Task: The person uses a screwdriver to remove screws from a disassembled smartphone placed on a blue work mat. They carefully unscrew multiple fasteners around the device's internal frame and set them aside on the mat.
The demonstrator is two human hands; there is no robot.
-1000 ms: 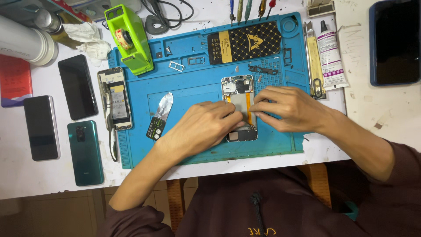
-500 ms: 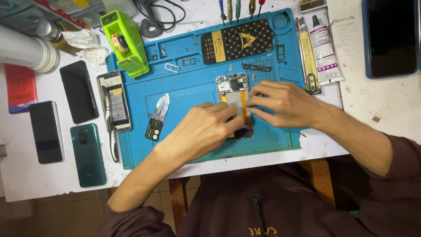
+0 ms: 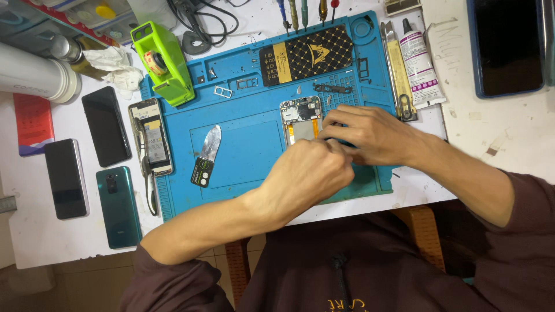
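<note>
Two hands meet over an opened phone (image 3: 302, 118) near the middle of the blue mat (image 3: 243, 156), which covers most of the white table (image 3: 480, 133). At the far right lies a dark tablet (image 3: 509, 46) in a blue case; at the far left a white cylinder (image 3: 37, 72) and three shut phones, one black (image 3: 106, 126), one grey (image 3: 66, 178), one green (image 3: 118, 206). A lime tape dispenser (image 3: 163, 60) sits on the mat's upper left corner, with a second opened phone (image 3: 151, 137) on the mat's left edge and a black patterned pad (image 3: 306, 58) along the top. Smaller still are a glue tube (image 3: 421, 63), tweezers (image 3: 399, 69) and a metal pry blade (image 3: 207, 153) lying well apart from the hands. The left hand (image 3: 309, 176) is curled nearly closed over the phone's lower half, hiding it; whether it pinches anything I cannot tell. The right hand (image 3: 370, 136) lies half curled, fingertips pressed to the phone's right edge, its grasp also hidden. The phone's top, with bare boards and orange flex strips, shows above the knuckles. Those strips look delicate: a slip or a hard pull so close to them could likely tear one. Tiny loose parts (image 3: 222, 91) on the mat could scatter if a sleeve swept across.
</note>
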